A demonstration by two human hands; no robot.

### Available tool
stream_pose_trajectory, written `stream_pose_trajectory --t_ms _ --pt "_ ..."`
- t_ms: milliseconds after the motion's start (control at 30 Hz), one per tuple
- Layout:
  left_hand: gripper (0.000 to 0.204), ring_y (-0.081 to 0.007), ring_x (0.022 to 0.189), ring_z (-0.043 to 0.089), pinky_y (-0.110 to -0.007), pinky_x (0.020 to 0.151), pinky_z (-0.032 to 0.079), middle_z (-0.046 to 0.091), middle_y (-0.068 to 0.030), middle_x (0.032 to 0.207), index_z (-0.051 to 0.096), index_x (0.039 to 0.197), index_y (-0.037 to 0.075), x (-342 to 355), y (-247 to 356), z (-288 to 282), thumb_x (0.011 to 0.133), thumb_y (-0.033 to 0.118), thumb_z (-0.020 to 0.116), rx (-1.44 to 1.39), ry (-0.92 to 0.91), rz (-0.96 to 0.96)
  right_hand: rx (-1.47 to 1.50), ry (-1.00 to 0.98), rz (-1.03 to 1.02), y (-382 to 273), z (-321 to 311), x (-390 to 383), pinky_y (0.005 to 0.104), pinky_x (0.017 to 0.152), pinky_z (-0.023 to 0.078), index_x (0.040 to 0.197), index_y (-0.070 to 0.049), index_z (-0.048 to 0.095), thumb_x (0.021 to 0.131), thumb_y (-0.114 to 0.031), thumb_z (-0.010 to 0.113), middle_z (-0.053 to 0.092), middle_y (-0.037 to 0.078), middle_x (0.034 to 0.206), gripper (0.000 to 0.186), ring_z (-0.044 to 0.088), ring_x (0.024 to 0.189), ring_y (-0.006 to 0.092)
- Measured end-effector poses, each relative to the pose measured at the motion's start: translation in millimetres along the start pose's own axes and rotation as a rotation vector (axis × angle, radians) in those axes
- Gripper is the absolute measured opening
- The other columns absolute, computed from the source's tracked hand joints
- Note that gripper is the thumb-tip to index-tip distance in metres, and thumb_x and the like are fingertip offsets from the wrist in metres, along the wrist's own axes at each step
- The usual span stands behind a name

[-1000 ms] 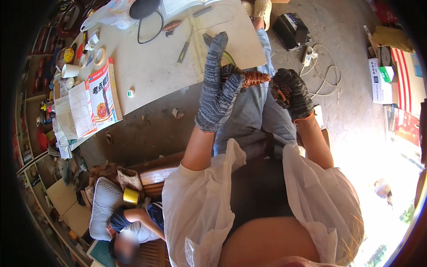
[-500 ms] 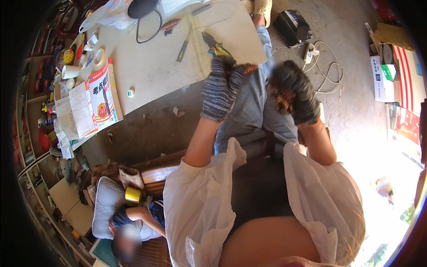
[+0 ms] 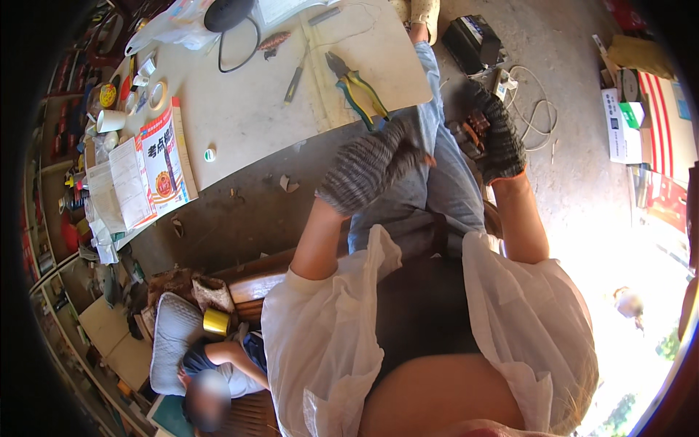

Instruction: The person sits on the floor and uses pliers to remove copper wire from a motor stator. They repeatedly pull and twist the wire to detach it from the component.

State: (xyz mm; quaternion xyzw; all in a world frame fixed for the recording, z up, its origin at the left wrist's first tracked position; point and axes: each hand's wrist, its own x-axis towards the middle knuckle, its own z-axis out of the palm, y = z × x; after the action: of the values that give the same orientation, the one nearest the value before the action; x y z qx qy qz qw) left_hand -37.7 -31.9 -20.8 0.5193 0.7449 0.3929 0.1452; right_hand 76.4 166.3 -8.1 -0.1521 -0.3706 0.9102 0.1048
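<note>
My left hand, in a grey striped knit glove, hangs off the table's near edge with its fingers bent inward. A small reddish-brown tip shows at the fingers; what they hold is hidden. My right hand, in a darker glove, is closed around a small copper-brown and dark part, blurred along its far side. Just beyond my left hand, diagonal pliers with green-and-yellow handles lie on the pale table. Their handle ends reach the table edge, close to my left fingers.
A screwdriver, a copper-brown piece and a black looped cord lie on the table. Booklets and tape rolls are at left. A black box and power strip sit on the floor. Someone reclines on a bench.
My left hand has drawn back from the pliers, toward me, and their handles now show fully. My right hand has turned, with the copper-brown part still in it.
</note>
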Motion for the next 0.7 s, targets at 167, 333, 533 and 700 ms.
stream_pose_trajectory --t_ms 167,333,533,700 --pt "0.028 -0.0232 0.077 0.058 -0.032 0.070 0.048 0.060 -0.0120 0.088 0.053 0.107 0.001 20.3 2.9 4.8 0.082 0.011 0.063 -0.103 0.520 -0.183 -0.630 -0.168 -0.140 24.0 23.4 -30.2 0.0313 0.080 0.047 0.108 -0.001 0.056 0.090 -0.015 0.051 0.057 0.010 0.106 0.024 0.057 0.093 0.0172" --pt "0.032 -0.0180 0.092 0.055 -0.032 0.083 0.045 0.057 -0.0077 0.105 0.048 0.122 0.004 9.2 -9.0 20.4 0.091 0.011 0.049 -0.729 0.495 -0.037 -0.142 -0.036 0.122 54.0 7.6 -39.5 0.0315 0.070 0.049 0.102 -0.005 0.058 0.086 -0.020 0.058 0.060 0.008 0.094 0.023 0.059 0.083 0.0191" --pt "0.040 -0.0185 0.091 0.058 -0.033 0.080 0.048 0.059 -0.0082 0.101 0.048 0.125 0.008 -14.9 -12.8 13.6 0.087 0.014 0.057 -1.068 0.075 0.056 0.102 0.128 0.167 6.4 -8.0 -4.2 0.0269 0.067 0.050 0.105 -0.006 0.058 0.088 -0.028 0.055 0.063 0.009 0.097 0.028 0.062 0.082 0.0188" --pt "0.027 -0.0228 0.076 0.062 -0.031 0.070 0.048 0.061 -0.0138 0.085 0.051 0.107 -0.002 8.3 -0.7 2.0 0.086 0.014 0.058 0.084 0.191 -0.088 -0.192 -0.027 -0.064 5.6 31.3 -9.5 0.0263 0.083 0.046 0.101 -0.005 0.058 0.089 -0.031 0.053 0.059 0.005 0.089 0.029 0.059 0.092 0.0169"
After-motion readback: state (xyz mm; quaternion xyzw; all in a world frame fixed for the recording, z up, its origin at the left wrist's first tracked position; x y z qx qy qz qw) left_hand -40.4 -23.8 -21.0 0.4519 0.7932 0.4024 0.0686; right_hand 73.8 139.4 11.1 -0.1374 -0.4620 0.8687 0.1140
